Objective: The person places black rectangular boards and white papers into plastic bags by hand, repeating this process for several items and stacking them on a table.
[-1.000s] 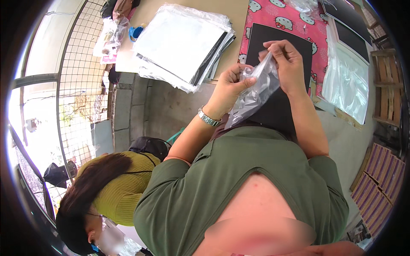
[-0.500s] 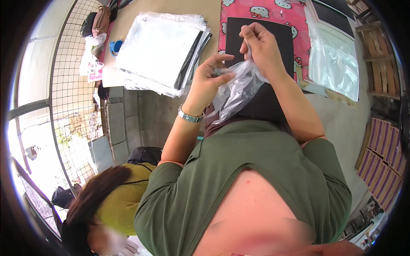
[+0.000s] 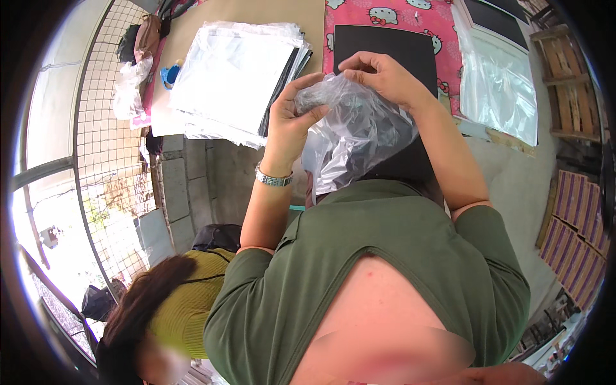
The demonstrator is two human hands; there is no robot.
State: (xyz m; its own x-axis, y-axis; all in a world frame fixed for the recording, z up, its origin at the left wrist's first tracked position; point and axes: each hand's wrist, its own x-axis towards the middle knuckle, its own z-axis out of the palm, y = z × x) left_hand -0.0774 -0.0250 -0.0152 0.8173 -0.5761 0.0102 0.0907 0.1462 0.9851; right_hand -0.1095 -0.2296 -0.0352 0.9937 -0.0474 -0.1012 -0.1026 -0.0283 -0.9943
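Head view, hands: left hand [image 3: 292, 119] and right hand [image 3: 384, 78] are raised in front of the chest, both pinched shut on the top of a clear plastic bag [image 3: 359, 131].
Bag: crumpled, with something dark inside, hanging between the hands above a black sheet [image 3: 385, 40].
Table: pink patterned cloth [image 3: 401, 13]; stack of white packets [image 3: 234, 77] to the left.
Nearby: a person in a yellow-green top [image 3: 189, 301], lower left.

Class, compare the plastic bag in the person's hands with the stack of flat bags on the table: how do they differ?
The held bag is crumpled and bulging around something dark; the stack lies flat and smooth. The held bag is gripped off the table by both hands; the stack rests untouched on the table. Both are thin clear plastic.
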